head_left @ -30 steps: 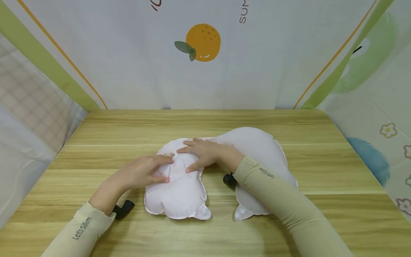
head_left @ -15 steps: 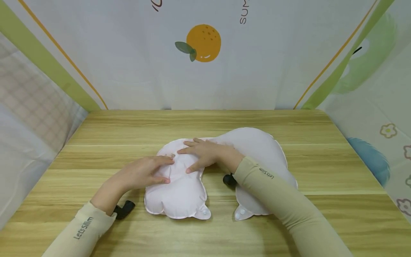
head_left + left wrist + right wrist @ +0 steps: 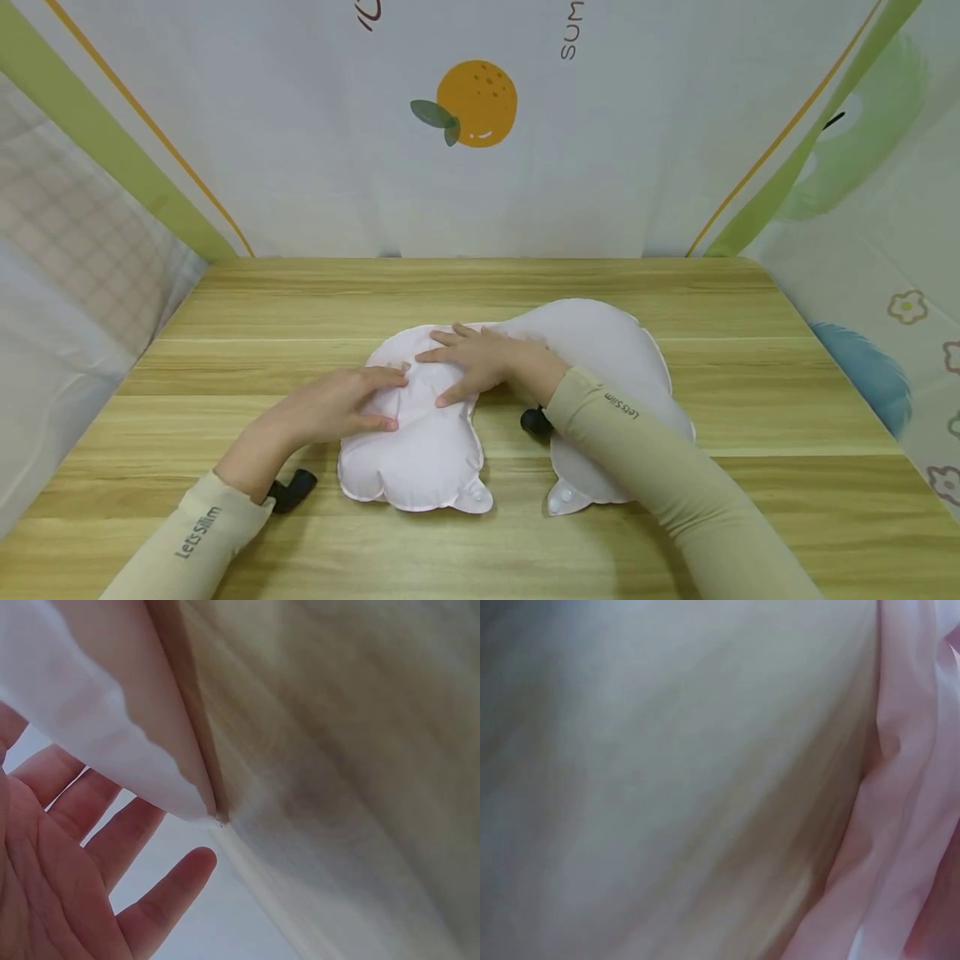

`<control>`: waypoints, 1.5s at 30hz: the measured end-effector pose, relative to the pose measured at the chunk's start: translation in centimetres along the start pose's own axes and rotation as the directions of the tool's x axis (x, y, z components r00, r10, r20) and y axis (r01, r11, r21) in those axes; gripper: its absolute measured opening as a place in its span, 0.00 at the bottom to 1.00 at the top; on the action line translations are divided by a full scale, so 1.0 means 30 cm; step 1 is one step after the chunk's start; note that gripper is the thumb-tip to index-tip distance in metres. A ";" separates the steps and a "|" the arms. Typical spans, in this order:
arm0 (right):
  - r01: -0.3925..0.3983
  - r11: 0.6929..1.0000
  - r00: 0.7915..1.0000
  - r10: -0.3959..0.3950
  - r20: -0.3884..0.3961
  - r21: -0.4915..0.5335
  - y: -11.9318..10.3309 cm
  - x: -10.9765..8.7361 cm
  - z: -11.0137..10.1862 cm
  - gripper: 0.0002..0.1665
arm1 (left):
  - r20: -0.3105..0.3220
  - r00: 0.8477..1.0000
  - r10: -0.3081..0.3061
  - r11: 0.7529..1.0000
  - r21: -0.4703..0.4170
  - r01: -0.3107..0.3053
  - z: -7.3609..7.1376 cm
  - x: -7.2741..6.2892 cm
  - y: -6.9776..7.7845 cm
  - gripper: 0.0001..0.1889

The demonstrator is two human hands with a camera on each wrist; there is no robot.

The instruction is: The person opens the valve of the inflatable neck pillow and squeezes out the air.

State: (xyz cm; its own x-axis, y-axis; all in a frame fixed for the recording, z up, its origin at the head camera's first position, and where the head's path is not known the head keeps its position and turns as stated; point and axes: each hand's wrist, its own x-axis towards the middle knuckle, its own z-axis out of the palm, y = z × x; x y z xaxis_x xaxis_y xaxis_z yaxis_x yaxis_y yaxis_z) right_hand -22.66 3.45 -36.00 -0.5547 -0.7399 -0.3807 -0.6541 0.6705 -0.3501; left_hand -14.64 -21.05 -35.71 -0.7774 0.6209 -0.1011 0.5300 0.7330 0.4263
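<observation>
A pale pink inflatable neck pillow lies on the table in the head view, its two snap-tab ends towards me. My left hand rests on the outer side of its left lobe, thumb and fingers apart. Beside those fingertips sits a small clear valve, partly covered. From the right, my right hand lies over the top of the same lobe with its fingers spread. In the left wrist view, the left hand shows fairly straight fingers against the pillow. The right wrist view shows the pillow's creased edge.
The wooden table reaches back to a white curtain with a printed orange. Black wrist-camera mounts stick out below both wrists. The right forearm crosses over the pillow's right lobe.
Both hands keep their places on the left lobe. The head view has shifted very slightly, and the pillow looks much the same.
</observation>
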 end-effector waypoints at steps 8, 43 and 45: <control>0.002 1.000 1.000 -0.002 -0.002 -0.008 -0.003 0.001 0.003 0.45 | -0.011 1.000 0.018 1.000 -0.008 -0.018 -0.007 -0.005 0.007 0.29; 0.096 0.992 0.926 -0.058 -0.372 0.085 0.204 -0.423 -0.111 0.41 | -0.141 0.989 -0.053 0.998 -0.035 0.049 -0.105 0.029 -0.013 0.23; 0.084 0.993 0.920 -0.045 -0.390 0.083 0.224 -0.458 -0.096 0.40 | -0.134 0.990 -0.051 0.998 -0.044 0.045 -0.106 0.035 -0.014 0.24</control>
State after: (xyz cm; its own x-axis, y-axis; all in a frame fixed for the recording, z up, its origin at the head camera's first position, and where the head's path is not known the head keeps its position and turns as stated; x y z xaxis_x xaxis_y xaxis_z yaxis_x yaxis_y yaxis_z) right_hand -20.90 17.96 -30.64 -0.6814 -0.7319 -0.0009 -0.6530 0.6086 -0.4507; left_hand -16.76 -21.58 -33.14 -0.8418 0.5398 -0.0009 0.4788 0.7475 0.4604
